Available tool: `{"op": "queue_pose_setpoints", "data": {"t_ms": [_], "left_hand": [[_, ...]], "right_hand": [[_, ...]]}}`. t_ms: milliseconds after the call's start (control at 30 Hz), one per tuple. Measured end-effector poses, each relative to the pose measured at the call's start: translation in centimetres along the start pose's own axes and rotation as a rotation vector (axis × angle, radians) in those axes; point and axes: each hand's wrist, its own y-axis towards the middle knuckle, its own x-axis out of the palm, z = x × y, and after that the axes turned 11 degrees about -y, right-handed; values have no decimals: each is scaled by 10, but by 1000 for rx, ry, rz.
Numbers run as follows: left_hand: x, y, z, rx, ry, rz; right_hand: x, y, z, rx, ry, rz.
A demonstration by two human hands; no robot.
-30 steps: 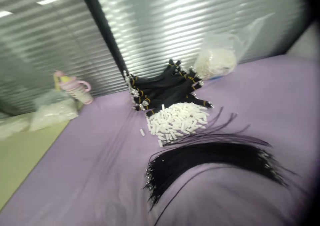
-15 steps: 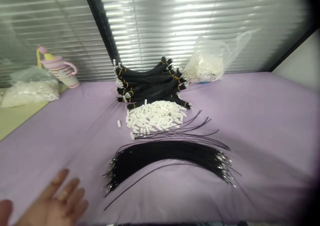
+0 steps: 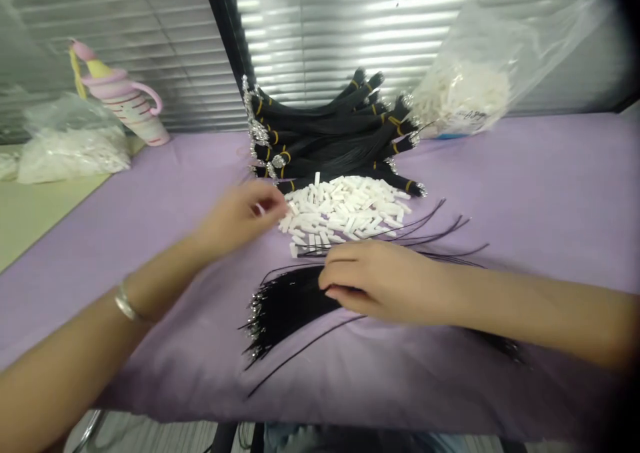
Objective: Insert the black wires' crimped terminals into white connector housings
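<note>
My left hand (image 3: 255, 209) is at the left edge of a pile of small white rectangular plastic pieces (image 3: 350, 206). Its thumb and forefinger are pinched together, and whatever is between the tips is too small to make out. Over a fanned bundle of thin black cables (image 3: 293, 296) with shiny metal ends lies my right hand (image 3: 373, 279), fingers curled and tips closed on the cables. My right forearm covers much of the bundle's right part. Several loose cables (image 3: 440, 229) stretch between the pile and the bundle.
Behind the pile lie stacked black cable bundles (image 3: 330, 129) tied with yellow bands. A clear bag of white pieces (image 3: 465, 93) leans at the back right. Another bag (image 3: 75, 149) and a pink cup (image 3: 120, 96) stand at the left. A purple cloth (image 3: 550, 193) covers the table.
My left hand has moved from the lower left up to the white pile, going from open to pinched. My right hand has come in from the right onto the cables. The view has shifted.
</note>
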Motion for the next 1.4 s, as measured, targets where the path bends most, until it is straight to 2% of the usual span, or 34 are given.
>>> {"op": "queue_pose_setpoints", "data": {"t_ms": [67, 133, 233, 300, 400, 467, 533, 600, 767, 867, 1067, 1200, 1267, 1400], "left_hand": [[11, -1, -8, -10, 61, -54], [21, -6, -11, -46, 91, -57], [24, -13, -12, -118, -70, -27], [21, -16, -14, -116, -167, -98], [17, -15, -24, -133, -231, -268], [17, -12, -33, -189, -312, -301], [19, -10, -39, -210, -411, -272], [20, -9, -42, -164, -472, -257], [24, -14, -37, 10, -342, -257], [29, -16, -36, 35, -359, -199], [34, -14, -35, 18, -338, -160], [34, -15, -34, -28, -428, -131], [34, -15, -33, -86, -515, -127], [32, -15, -32, -169, -635, -104]], "right_hand": [[6, 8, -8, -32, -30, -34], [10, 16, -14, -72, -41, -48], [14, 27, -17, -72, -17, -56], [16, 34, -17, -31, -12, -70], [20, 44, -18, 15, -22, -75], [23, 49, -20, 0, -11, -59], [27, 54, -22, -37, -1, -53], [30, 58, -23, -76, 1, -65], [33, 66, -23, -93, -20, -108], [32, 69, -25, -94, -51, -147], [32, 71, -26, -54, 21, -185], [29, 67, -26, -36, 125, -66], [24, 65, -26, 26, 207, -49], [11, 62, -26, 166, 463, -95]]}}
